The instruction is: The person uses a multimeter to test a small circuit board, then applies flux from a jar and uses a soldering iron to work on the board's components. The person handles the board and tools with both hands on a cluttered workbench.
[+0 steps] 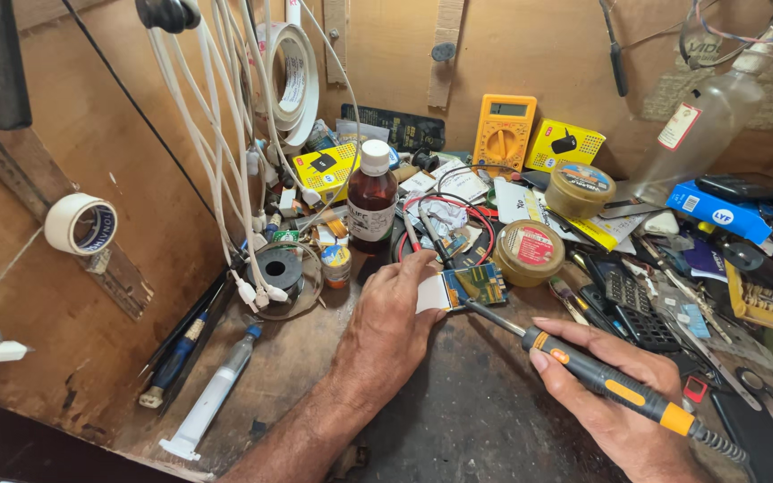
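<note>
My left hand (391, 313) rests on the dark worn bench and pins down a small circuit board (474, 286) with a white ribbon strip (429, 293) attached. My right hand (615, 394) grips a black and orange soldering iron (615, 383) like a pen. Its metal tip (485, 313) reaches the board's lower edge, just right of my left fingers. Red and black probe leads (422, 234) lie just behind the board.
A brown bottle (372, 197), round tins (530, 252), a yellow multimeter (504, 131) and small boxes crowd the back. White cables (225, 161) hang at left above a solder spool (279, 268). A syringe (210, 398) lies front left. Tools and a calculator (637, 309) fill the right side.
</note>
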